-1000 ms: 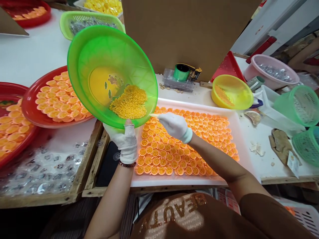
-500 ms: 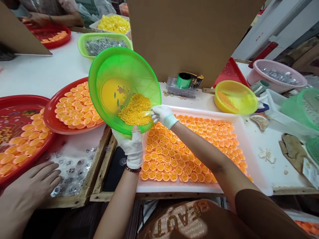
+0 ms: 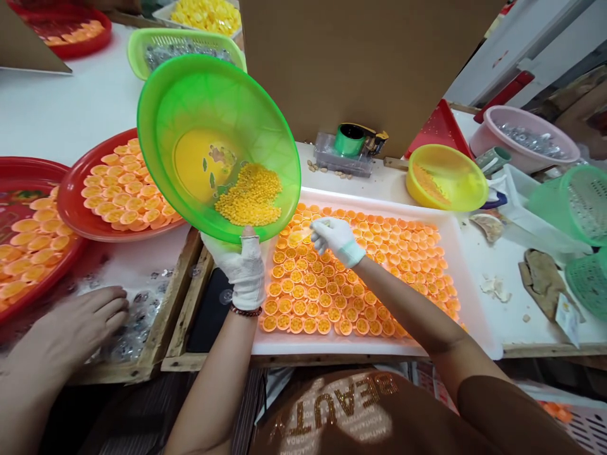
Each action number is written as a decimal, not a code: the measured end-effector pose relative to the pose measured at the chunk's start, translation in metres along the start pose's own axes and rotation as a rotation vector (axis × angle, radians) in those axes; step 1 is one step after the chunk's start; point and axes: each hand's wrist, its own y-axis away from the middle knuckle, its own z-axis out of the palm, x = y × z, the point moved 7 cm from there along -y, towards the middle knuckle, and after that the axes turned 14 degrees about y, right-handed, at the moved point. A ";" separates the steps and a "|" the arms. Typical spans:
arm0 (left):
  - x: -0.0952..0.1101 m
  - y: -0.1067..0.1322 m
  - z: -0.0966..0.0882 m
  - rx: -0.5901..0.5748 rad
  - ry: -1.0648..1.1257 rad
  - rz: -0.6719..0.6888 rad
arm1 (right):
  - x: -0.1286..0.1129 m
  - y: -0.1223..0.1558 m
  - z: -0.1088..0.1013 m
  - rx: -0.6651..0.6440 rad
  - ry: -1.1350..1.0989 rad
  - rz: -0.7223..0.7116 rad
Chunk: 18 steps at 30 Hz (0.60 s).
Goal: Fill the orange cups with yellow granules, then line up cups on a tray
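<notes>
The left grip [image 3: 239, 268], in a white glove, clasps the lower rim of a translucent green round plastic bowl [image 3: 165, 126], its thumb over the edge; the bowl is tilted, left of the frame's centre. The right grip [image 3: 339, 239], also white-gloved, is closed around the end of a small pale spoon-like tool [image 3: 298, 237], held out above the cups near the middle of the frame. Small round yellow beads [image 3: 249, 196] are heaped on the bowl's lower right side. Below and to the right, a pale rectangular plastic tray [image 3: 332, 348] carries rows of small round orange cups [image 3: 408, 259]; many toward the left contain yellow bits. At the lower left of the frame another person's bare hand [image 3: 90, 322] is over small clear pieces [image 3: 147, 309], near two red round trays of orange pieces. A translucent yellow round bowl [image 3: 467, 183] is on the white surface [image 3: 512, 328] at right, and a brown cardboard panel [image 3: 360, 63] stands at upper centre
</notes>
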 end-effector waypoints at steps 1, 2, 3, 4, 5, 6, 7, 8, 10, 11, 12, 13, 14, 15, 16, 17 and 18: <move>0.002 0.000 0.001 -0.002 0.004 0.009 | 0.000 -0.001 0.008 0.012 0.072 -0.045; 0.003 0.001 0.001 -0.005 0.008 0.020 | -0.003 -0.003 0.015 0.024 0.167 -0.127; 0.004 0.001 0.002 -0.010 0.010 0.029 | -0.008 -0.002 0.023 0.031 0.288 -0.241; 0.005 0.002 0.002 -0.015 0.010 0.033 | -0.015 0.000 0.031 0.036 0.432 -0.370; 0.005 0.002 0.002 -0.018 0.010 0.034 | -0.020 0.004 0.038 0.036 0.592 -0.498; 0.004 0.003 0.002 -0.018 0.010 0.033 | -0.024 0.010 0.044 0.030 0.752 -0.608; 0.003 0.003 0.002 -0.017 0.009 0.029 | -0.026 0.016 0.048 0.025 0.896 -0.686; 0.001 0.003 0.001 -0.014 0.009 0.026 | -0.028 0.022 0.047 0.033 1.003 -0.734; -0.001 0.003 0.001 -0.014 0.011 0.021 | -0.037 0.031 0.036 0.097 1.074 -0.801; -0.002 0.002 0.001 -0.019 0.009 0.023 | -0.046 0.035 0.028 0.150 1.038 -0.837; -0.003 0.002 0.001 -0.025 0.002 0.028 | -0.056 0.037 0.019 0.209 0.971 -0.867; -0.003 0.001 0.001 -0.033 -0.010 0.035 | -0.067 0.035 0.011 0.264 0.896 -0.883; -0.003 0.001 0.000 -0.038 -0.021 0.039 | -0.076 0.031 0.004 0.308 0.829 -0.883; -0.003 0.001 0.000 -0.039 -0.030 0.038 | -0.085 0.023 0.001 0.337 0.777 -0.865; -0.004 0.001 -0.001 -0.034 -0.034 0.031 | -0.092 0.012 0.002 0.349 0.740 -0.826; -0.004 0.001 -0.002 -0.026 -0.032 0.022 | -0.097 -0.001 0.005 0.339 0.708 -0.765; -0.004 0.001 -0.003 -0.017 -0.026 0.012 | -0.099 -0.014 0.011 0.307 0.666 -0.684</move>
